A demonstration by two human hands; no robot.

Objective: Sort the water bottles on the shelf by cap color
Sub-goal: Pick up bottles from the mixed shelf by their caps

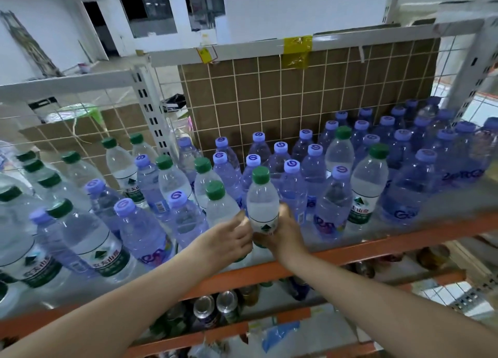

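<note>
Midway along the near edge of the shelf [350,258]: gripping a green-capped bottle [262,200] low on its label, right hand [284,235] curling around the right side and back, left hand [231,240] pressing against the left, fingers mostly hidden behind the plastic. Standing among purple-capped bottles [331,195], with more green caps [62,208] crowding the left end and two green strays [378,151] waiting further right. Judging the step: lifting straight up, clear of neighbouring caps, before carrying leftward; keeping the grip low and firm, avoiding nudging the bottle [215,204] just beside the left hand. Stocking cans below.
</note>
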